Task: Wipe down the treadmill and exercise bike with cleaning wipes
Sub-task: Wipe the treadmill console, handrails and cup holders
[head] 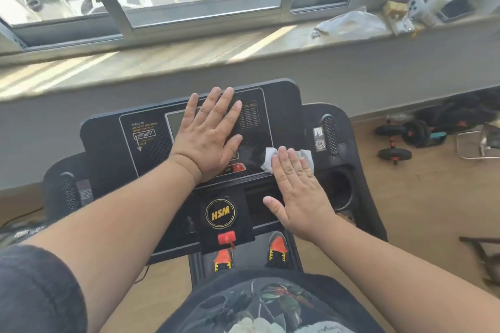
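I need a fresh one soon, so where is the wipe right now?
In the head view, the wipe lies on the lower right of the treadmill console, pressed flat under the right hand's fingers, left of the cup holder.

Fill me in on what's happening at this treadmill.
A person stands on the treadmill, wiping its console. The right hand lies flat with straight fingers pressing a white wipe onto the lower right part of the panel. The left hand rests flat and open over the display in the middle, holding nothing. Dumbbells lie on the floor to the right. No exercise bike is in view.
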